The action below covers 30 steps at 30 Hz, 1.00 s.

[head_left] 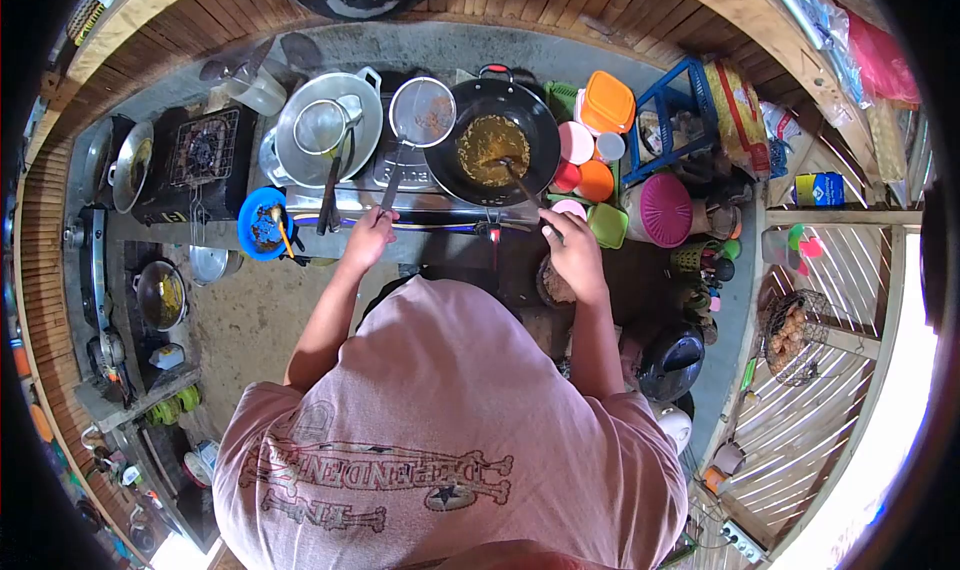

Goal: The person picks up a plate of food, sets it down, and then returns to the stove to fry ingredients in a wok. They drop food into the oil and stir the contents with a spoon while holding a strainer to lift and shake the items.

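My left hand is closed round the long handle of a mesh strainer. Brownish bits lie in the strainer's mesh, which is held up beside the wok's left rim. In my right hand is the handle of a long spatula, its far end dipped in the wok. The black wok has a red-trimmed handle at the back and sits on the stove. Yellow-brown oil with small pieces covers its bottom.
Left of the stove stand a large metal pot with another strainer across it and a blue bowl with a spoon. Plastic containers crowd the wok's right side, near a blue rack. A charcoal grill is farther left.
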Each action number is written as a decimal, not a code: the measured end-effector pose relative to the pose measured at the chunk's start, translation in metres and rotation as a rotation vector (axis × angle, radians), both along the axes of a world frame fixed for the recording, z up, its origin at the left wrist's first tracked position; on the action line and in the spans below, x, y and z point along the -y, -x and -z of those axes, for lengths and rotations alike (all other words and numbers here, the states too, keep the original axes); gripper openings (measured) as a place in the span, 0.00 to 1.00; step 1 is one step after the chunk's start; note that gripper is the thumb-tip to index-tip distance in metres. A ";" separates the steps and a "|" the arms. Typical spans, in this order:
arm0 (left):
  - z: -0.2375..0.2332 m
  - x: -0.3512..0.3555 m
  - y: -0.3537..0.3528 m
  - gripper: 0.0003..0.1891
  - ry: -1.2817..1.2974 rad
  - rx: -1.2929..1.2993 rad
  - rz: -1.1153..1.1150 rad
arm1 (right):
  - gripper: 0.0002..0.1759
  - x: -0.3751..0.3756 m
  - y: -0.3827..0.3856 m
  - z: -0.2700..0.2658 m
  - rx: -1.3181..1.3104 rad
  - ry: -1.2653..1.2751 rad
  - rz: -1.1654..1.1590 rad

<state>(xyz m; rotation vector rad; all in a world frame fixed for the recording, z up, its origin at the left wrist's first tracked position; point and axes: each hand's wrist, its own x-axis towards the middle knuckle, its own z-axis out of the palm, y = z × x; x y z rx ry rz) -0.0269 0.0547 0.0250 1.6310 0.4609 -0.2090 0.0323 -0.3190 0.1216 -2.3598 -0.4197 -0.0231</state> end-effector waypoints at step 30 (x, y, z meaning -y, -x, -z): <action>0.002 0.001 -0.002 0.13 0.001 0.006 -0.001 | 0.18 -0.032 0.000 -0.011 0.041 0.004 -0.161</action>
